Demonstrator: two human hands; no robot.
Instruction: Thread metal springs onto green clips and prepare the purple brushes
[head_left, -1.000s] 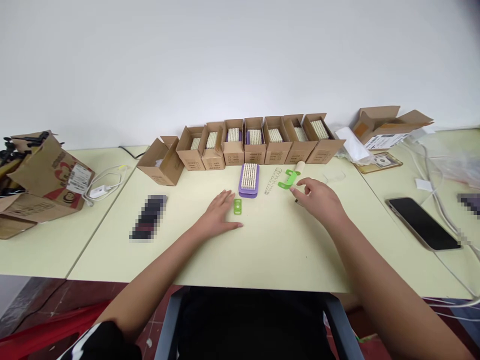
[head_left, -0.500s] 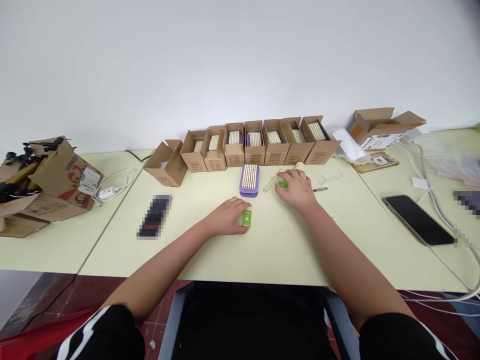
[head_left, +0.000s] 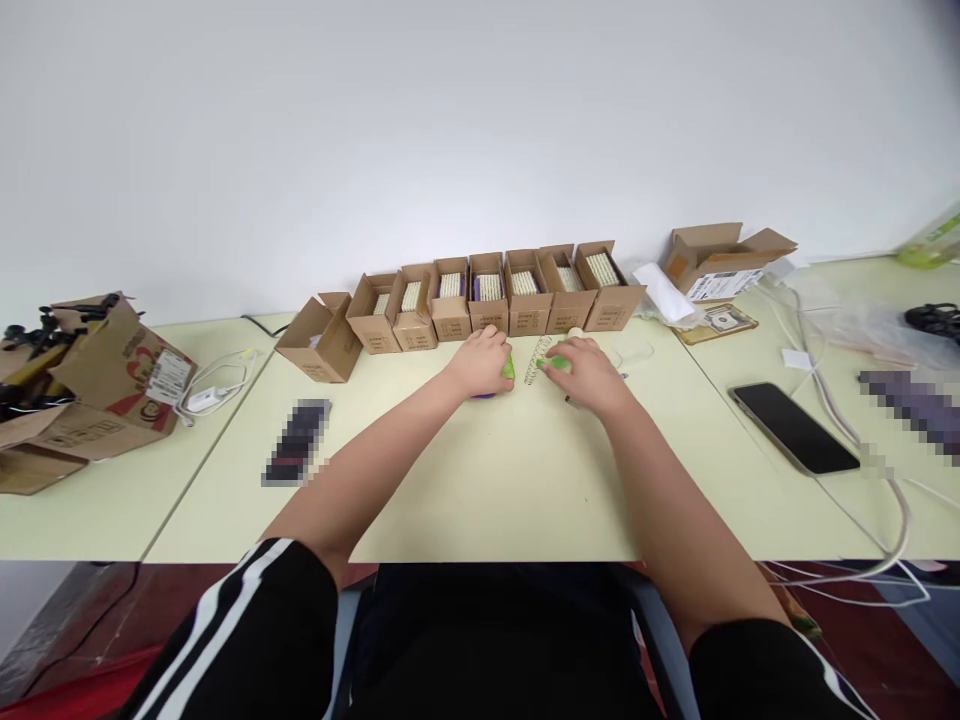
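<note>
- Because the left hand (head_left: 480, 362) sits curled over the end of a purple brush base (head_left: 484, 396), with a small green plastic piece (head_left: 509, 369) against it, that piece could slip out if the fingers loosen; whether they grip it is hidden.
- The right hand (head_left: 586, 376), half-closed, has hold of a green plastic part (head_left: 556, 363); a nudge could roll the coil spring (head_left: 537, 360) just beside it.
- Along the far edge of the pale tabletop (head_left: 480, 500) stands a row of open cardboard boxes (head_left: 525, 302) of bristle brushes; a phone (head_left: 793, 428) lies off to the right.

Coil spring (head_left: 537, 360) between left hand (head_left: 480, 363) and right hand (head_left: 589, 377); cardboard boxes (head_left: 487, 298) behind.
</note>
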